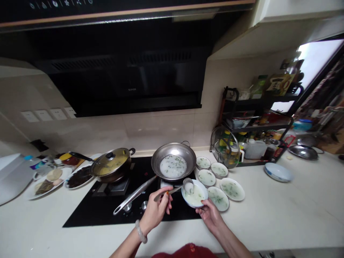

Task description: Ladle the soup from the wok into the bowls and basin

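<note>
My left hand (158,206), with a bracelet at the wrist, is closed round the handle of a metal ladle (188,186). The ladle's bowl is over a white bowl (195,204) that holds pale soup with green bits. My right hand (211,215) grips this bowl by its near right rim, above the right edge of the cooktop. Behind both hands, a steel wok (156,157) with whitish soup and chopped greens stands on the right burner. Its long handle points to the near left. Several filled bowls (233,189) of similar soup stand right of the wok.
A lidded pan (113,166) sits on the left burner of the black cooktop (88,211). Plates with food (77,177) stand left of it. A glass lid (225,147) leans on a spice rack (258,127). A bluish-white dish (278,172) lies at right. The range hood (129,82) overhangs.
</note>
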A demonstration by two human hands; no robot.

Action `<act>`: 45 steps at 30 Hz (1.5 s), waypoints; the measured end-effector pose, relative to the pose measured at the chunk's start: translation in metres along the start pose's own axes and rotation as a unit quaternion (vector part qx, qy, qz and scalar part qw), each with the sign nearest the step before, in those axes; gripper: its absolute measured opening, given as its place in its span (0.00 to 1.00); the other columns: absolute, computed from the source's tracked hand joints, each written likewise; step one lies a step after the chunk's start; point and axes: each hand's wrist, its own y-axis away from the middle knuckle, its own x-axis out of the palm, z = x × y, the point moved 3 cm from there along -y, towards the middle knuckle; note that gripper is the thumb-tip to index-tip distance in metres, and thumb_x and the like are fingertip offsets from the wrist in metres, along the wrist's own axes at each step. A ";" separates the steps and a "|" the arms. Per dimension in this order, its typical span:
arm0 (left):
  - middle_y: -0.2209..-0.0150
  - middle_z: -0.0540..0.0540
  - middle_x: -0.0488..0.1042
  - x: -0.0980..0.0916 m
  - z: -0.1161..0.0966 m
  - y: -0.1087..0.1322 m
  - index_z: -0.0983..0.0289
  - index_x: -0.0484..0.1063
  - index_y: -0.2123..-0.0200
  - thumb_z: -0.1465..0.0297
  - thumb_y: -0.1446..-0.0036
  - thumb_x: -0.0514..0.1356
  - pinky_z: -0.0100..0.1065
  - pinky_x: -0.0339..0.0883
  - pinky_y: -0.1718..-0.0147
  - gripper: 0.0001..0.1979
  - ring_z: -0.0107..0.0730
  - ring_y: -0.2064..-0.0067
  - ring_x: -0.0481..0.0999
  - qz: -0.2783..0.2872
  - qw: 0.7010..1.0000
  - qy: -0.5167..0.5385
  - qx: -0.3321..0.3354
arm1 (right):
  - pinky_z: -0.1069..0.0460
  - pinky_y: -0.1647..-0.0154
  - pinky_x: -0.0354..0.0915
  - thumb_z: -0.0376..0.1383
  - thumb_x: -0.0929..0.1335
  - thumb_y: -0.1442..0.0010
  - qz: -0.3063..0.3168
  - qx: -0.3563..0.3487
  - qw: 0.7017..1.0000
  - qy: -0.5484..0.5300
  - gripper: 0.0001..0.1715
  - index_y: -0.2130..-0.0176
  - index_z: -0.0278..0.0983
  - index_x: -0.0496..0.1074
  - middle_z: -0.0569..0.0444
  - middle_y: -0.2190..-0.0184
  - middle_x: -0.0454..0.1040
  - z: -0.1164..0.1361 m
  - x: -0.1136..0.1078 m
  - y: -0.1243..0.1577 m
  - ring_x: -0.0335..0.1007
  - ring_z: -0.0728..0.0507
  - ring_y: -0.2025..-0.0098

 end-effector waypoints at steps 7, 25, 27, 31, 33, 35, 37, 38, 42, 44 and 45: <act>0.70 0.57 0.72 0.001 -0.006 0.004 0.65 0.73 0.54 0.60 0.45 0.56 0.29 0.67 0.80 0.19 0.28 0.76 0.70 0.045 0.998 -0.022 0.033 | 0.54 0.79 0.65 0.29 0.73 0.62 0.001 0.000 1.000 -0.001 0.15 0.72 0.37 0.67 0.57 0.78 0.75 0.001 0.000 -0.002 0.67 0.48 0.79; 0.77 0.54 0.75 -0.039 0.015 -0.044 0.72 0.71 0.59 0.67 0.52 0.59 0.25 0.63 0.80 0.18 0.23 0.80 0.68 -0.192 0.969 0.146 -0.045 | 0.54 0.80 0.64 0.28 0.72 0.62 0.002 -0.002 1.000 -0.002 0.15 0.73 0.38 0.67 0.56 0.75 0.76 0.006 0.001 -0.005 0.68 0.48 0.78; 0.77 0.53 0.75 -0.049 0.019 -0.056 0.71 0.70 0.59 0.67 0.51 0.58 0.26 0.64 0.80 0.17 0.24 0.80 0.69 -0.210 0.971 0.112 -0.017 | 0.54 0.80 0.65 0.28 0.73 0.62 0.003 -0.004 1.000 0.000 0.15 0.72 0.38 0.67 0.56 0.75 0.76 0.006 0.001 -0.006 0.67 0.48 0.78; 0.79 0.52 0.74 -0.068 0.032 -0.076 0.70 0.71 0.60 0.66 0.50 0.57 0.28 0.66 0.81 0.16 0.25 0.82 0.70 -0.231 0.972 0.017 0.023 | 0.53 0.79 0.65 0.28 0.73 0.61 0.005 -0.007 1.000 0.001 0.14 0.72 0.37 0.68 0.55 0.75 0.76 0.006 0.001 -0.007 0.68 0.48 0.78; 0.80 0.51 0.74 -0.073 0.038 -0.083 0.69 0.72 0.61 0.67 0.51 0.58 0.28 0.66 0.82 0.15 0.26 0.82 0.70 -0.235 0.971 -0.023 0.026 | 0.53 0.79 0.65 0.28 0.73 0.61 0.004 -0.008 1.000 0.000 0.13 0.73 0.37 0.68 0.55 0.76 0.76 0.005 -0.001 -0.007 0.68 0.47 0.79; 0.81 0.51 0.73 -0.075 0.043 -0.087 0.68 0.73 0.62 0.68 0.52 0.59 0.27 0.66 0.83 0.13 0.28 0.82 0.71 -0.231 0.971 -0.047 0.029 | 0.54 0.80 0.64 0.28 0.73 0.61 0.003 -0.008 1.000 0.000 0.13 0.73 0.37 0.67 0.56 0.76 0.75 0.005 -0.002 -0.008 0.68 0.47 0.79; 0.81 0.51 0.73 -0.073 0.047 -0.089 0.67 0.73 0.63 0.69 0.52 0.59 0.26 0.65 0.84 0.12 0.28 0.82 0.72 -0.216 0.974 -0.054 0.028 | 0.54 0.80 0.64 0.29 0.73 0.61 0.002 -0.011 1.000 0.000 0.13 0.73 0.37 0.68 0.56 0.77 0.75 0.005 -0.003 -0.009 0.68 0.48 0.79; 0.81 0.51 0.73 -0.071 0.049 -0.090 0.67 0.73 0.63 0.70 0.52 0.60 0.26 0.65 0.84 0.12 0.28 0.82 0.72 -0.207 0.977 -0.052 0.025 | 0.54 0.80 0.64 0.29 0.73 0.61 0.001 -0.012 1.000 0.000 0.13 0.73 0.37 0.68 0.56 0.77 0.75 0.005 -0.004 -0.009 0.68 0.48 0.79; 0.81 0.51 0.73 -0.066 0.055 -0.092 0.68 0.73 0.64 0.71 0.52 0.59 0.26 0.64 0.85 0.11 0.27 0.83 0.70 -0.213 0.977 0.006 -0.005 | 0.54 0.80 0.64 0.29 0.73 0.61 -0.005 -0.012 1.000 0.001 0.13 0.72 0.37 0.68 0.56 0.78 0.75 0.005 -0.007 -0.010 0.67 0.48 0.80; 0.82 0.51 0.73 -0.066 0.055 -0.093 0.69 0.72 0.65 0.71 0.51 0.58 0.26 0.65 0.84 0.10 0.26 0.83 0.70 -0.230 0.972 0.040 -0.021 | 0.54 0.80 0.64 0.29 0.73 0.62 -0.010 -0.011 1.000 -0.001 0.13 0.72 0.36 0.69 0.56 0.78 0.75 0.004 -0.008 -0.010 0.67 0.48 0.79; 0.82 0.51 0.73 -0.067 0.055 -0.093 0.69 0.72 0.65 0.71 0.51 0.58 0.26 0.65 0.83 0.09 0.26 0.83 0.70 -0.236 0.970 0.050 -0.026 | 0.54 0.80 0.64 0.29 0.73 0.62 -0.012 -0.012 1.000 -0.002 0.13 0.72 0.36 0.69 0.56 0.78 0.76 0.004 -0.009 -0.010 0.67 0.48 0.79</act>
